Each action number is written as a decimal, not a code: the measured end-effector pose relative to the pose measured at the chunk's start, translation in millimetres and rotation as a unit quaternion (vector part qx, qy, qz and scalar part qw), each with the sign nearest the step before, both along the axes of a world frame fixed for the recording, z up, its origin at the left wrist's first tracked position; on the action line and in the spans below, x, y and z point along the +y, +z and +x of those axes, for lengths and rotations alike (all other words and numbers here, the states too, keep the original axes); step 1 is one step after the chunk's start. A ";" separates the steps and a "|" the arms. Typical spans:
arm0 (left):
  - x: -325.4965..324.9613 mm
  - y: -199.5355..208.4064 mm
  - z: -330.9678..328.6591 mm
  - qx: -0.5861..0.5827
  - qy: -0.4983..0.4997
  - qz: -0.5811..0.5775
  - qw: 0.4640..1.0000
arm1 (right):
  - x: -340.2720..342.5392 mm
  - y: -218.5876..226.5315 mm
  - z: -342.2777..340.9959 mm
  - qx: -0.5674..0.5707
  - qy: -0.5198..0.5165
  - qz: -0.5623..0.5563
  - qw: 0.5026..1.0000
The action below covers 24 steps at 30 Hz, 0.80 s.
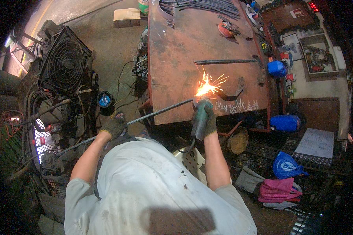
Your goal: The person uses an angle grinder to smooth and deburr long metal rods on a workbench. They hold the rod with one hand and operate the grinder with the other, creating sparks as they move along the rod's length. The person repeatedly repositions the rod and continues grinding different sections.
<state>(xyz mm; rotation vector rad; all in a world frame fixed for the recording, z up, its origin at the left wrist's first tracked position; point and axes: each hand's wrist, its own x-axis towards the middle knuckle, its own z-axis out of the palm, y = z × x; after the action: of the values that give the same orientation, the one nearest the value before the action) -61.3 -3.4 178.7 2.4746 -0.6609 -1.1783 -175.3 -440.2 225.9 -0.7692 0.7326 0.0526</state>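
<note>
1. A ribbed metal rod (pixel 157 112) is held by the gloved left grip (pixel 113 126).
2. A dark green grinder (pixel 201 118) is held by the gloved right grip (pixel 211 121); sparks (pixel 208 86) are thrown up near the rod's far end.
3. Further dark rods (pixel 225 62) are laid on the rust-brown worktop (pixel 170 76).
4. A large caged fan (pixel 66 58) is stationed left of the worktop.

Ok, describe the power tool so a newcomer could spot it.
Find the big brown metal table. At its near edge, the gloved right hand holds the stubby green and black power tool, set apart from the long grey ridged metal rod by its thickness and bright orange sparks.
</note>
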 end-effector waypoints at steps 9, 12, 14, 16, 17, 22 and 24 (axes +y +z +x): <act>0.6 -10.3 -11.8 -0.075 0.078 -0.069 0.992 | -4.5 -2.0 7.0 -0.003 0.001 0.003 1.000; 6.4 -37.0 -17.0 -0.109 0.081 -0.097 0.986 | -8.3 -2.6 9.0 -0.014 0.025 0.005 1.000; 5.5 -29.8 -13.5 -0.096 0.038 -0.073 0.992 | -11.0 -5.4 9.2 -0.016 0.031 0.010 0.999; 8.7 -40.2 -17.8 -0.129 0.053 -0.087 0.986 | -11.0 -7.2 13.8 -0.012 0.021 0.021 0.999; 10.5 -45.3 -19.9 -0.146 0.061 -0.094 0.983 | -11.4 -7.0 14.0 -0.004 0.025 0.008 1.000; -0.5 11.3 -11.0 -0.091 0.088 -0.065 0.990 | -12.9 -3.2 19.5 0.054 0.029 -0.011 0.998; -0.6 18.3 -8.6 -0.070 0.089 -0.061 0.992 | -14.0 -5.5 17.6 0.059 0.020 -0.011 0.998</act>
<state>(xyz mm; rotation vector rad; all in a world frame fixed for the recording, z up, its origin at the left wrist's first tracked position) -69.9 -4.0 197.0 2.4705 -0.5193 -0.8801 -157.6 -454.3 220.5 -0.8072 0.8317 0.1271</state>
